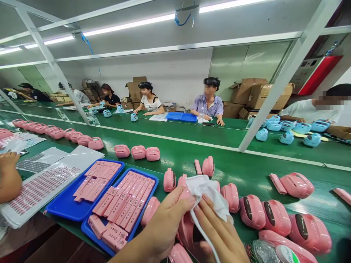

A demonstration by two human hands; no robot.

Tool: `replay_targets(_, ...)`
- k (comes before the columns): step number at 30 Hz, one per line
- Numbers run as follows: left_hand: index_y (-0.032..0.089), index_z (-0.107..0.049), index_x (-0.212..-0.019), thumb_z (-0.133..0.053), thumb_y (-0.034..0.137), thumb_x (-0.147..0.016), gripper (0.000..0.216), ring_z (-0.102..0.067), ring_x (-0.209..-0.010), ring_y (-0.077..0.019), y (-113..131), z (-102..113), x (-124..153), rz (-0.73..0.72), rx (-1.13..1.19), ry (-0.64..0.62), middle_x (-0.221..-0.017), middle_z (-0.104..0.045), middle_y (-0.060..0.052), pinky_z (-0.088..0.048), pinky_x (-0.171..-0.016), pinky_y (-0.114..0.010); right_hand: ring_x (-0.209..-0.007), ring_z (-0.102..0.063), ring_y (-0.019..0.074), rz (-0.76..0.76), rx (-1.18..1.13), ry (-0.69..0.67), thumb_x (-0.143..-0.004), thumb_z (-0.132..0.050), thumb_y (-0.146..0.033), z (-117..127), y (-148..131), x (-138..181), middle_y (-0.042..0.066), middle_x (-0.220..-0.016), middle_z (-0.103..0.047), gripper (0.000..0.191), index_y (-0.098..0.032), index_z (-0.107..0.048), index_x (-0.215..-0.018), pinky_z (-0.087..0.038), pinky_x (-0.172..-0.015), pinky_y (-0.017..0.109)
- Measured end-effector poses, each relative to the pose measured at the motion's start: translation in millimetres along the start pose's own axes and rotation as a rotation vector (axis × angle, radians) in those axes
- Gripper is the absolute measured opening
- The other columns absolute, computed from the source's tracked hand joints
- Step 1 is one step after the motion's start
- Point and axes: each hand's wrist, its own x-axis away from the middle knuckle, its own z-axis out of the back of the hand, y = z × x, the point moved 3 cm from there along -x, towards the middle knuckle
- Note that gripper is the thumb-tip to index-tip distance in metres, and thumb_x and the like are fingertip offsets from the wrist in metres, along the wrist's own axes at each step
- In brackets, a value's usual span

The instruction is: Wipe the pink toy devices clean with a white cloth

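Close in front of me, my left hand grips a glossy pink plastic housing with its fingers wrapped round the side. My right hand presses a white cloth against the top of that housing, and part of the cloth hangs down between the fingers. Much of the housing is hidden under the cloth and both hands. Similar pink housings, some with a dark oval window, stand around the hands, including one just to the right. Another pink housing lies below, at the frame's bottom edge.
To the left, blue trays hold rows of pink strips. Sticker sheets and a co-worker's arm lie beyond them. A clear bottle lies at lower right. Across the green belt, several people sit near blue housings.
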Motion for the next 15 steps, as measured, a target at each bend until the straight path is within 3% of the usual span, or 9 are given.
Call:
replay_targets(3, 0.017, -0.067, -0.108, -0.07, 0.025, -0.072, 0.036, -0.048, -0.124, -0.0267, -1, 0, -2, 0.012, -0.038, 0.046, -0.115, -0.067, -0.009, -0.038, -0.102, -0.036, -0.131, -0.034, 0.0188, -0.156, -0.039, 0.004, -0.1, -0.031, -0.033, 1, 5, 2, 0.006, -0.145, -0.033, 0.047, -0.014, -0.029, -0.143, -0.032, -0.107, 0.028)
replay_targets(5, 0.017, -0.067, -0.108, -0.069, 0.026, -0.072, 0.037, -0.052, -0.12, -0.0278, 0, -2, -4, 0.016, -0.031, 0.026, -0.113, -0.068, -0.01, -0.041, -0.1, -0.037, -0.131, -0.034, 0.0237, -0.12, -0.036, 0.02, -0.099, -0.032, -0.036, 2, 3, 3, 0.009, -0.143, -0.036, 0.05, -0.014, -0.029, -0.144, -0.034, -0.106, 0.035)
replay_targets(8, 0.016, -0.068, -0.106, -0.07, 0.025, -0.07, 0.037, -0.055, -0.117, -0.028, 2, -6, -5, 0.025, -0.017, 0.016, -0.111, -0.069, -0.01, -0.043, -0.098, -0.037, -0.131, -0.033, 0.0263, 0.016, -0.019, 0.02, -0.099, -0.033, -0.039, 4, -3, 4, 0.007, -0.14, -0.041, 0.051, -0.017, -0.028, -0.145, -0.03, -0.109, 0.043)
replay_targets(12, 0.017, -0.069, -0.103, -0.073, 0.023, -0.064, 0.039, -0.046, -0.126, -0.0254, 4, -6, -5, 0.015, -0.021, 0.069, -0.122, -0.064, -0.007, -0.039, -0.102, -0.031, -0.134, -0.029, 0.0214, -0.171, -0.087, 0.034, -0.101, -0.026, -0.034, 7, 1, 0, 0.004, -0.147, -0.029, 0.047, -0.016, -0.027, -0.144, -0.025, -0.111, 0.032)
replay_targets(15, 0.017, -0.068, -0.103, -0.071, 0.023, -0.065, 0.039, -0.045, -0.127, -0.0278, 3, -7, -6, 0.064, -0.028, 0.072, -0.122, -0.063, -0.009, -0.037, -0.103, -0.036, -0.136, -0.023, 0.0255, 0.016, -0.01, 0.08, -0.1, -0.025, -0.039, 11, -6, -4, 0.003, -0.15, -0.022, 0.052, -0.014, -0.022, -0.146, -0.015, -0.115, 0.036)
